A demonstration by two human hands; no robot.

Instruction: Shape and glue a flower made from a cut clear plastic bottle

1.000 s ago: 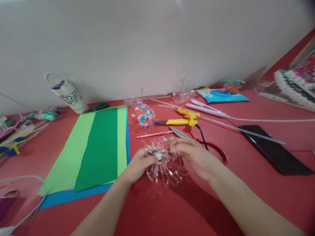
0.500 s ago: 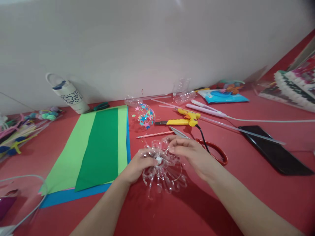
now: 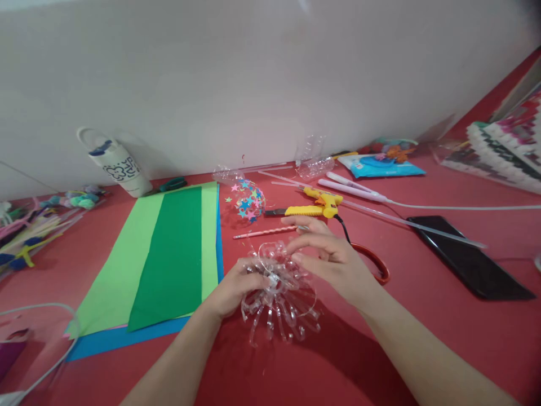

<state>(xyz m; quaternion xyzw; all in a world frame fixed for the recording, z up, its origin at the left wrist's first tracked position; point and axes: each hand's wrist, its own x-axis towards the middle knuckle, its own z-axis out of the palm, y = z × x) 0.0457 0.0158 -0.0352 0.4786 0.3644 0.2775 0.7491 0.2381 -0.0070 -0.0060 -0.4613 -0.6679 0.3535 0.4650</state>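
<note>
My left hand is closed on a clear plastic piece cut into many curled strips, like a flower. Its thumb presses beside the whitish centre. At the upper right of the strips is my right hand, with its fingers spread apart and the thumb and index tips close to the curls. Whether those tips touch a strip I cannot tell. Behind the right hand lie scissors with red handles, mostly covered. A pink striped pencil rests just beyond the plastic piece.
Beyond the pencil are a yellow cutter, a yellow glue gun and a star-covered clear dome. Coloured sheets lie left, near a white bottle. A phone and lilac flat iron are on the right.
My right hand's fingers have spread from a near pinch at the strips, and the hand now covers the scissor blades. The plastic piece has tilted slightly in my left hand.
</note>
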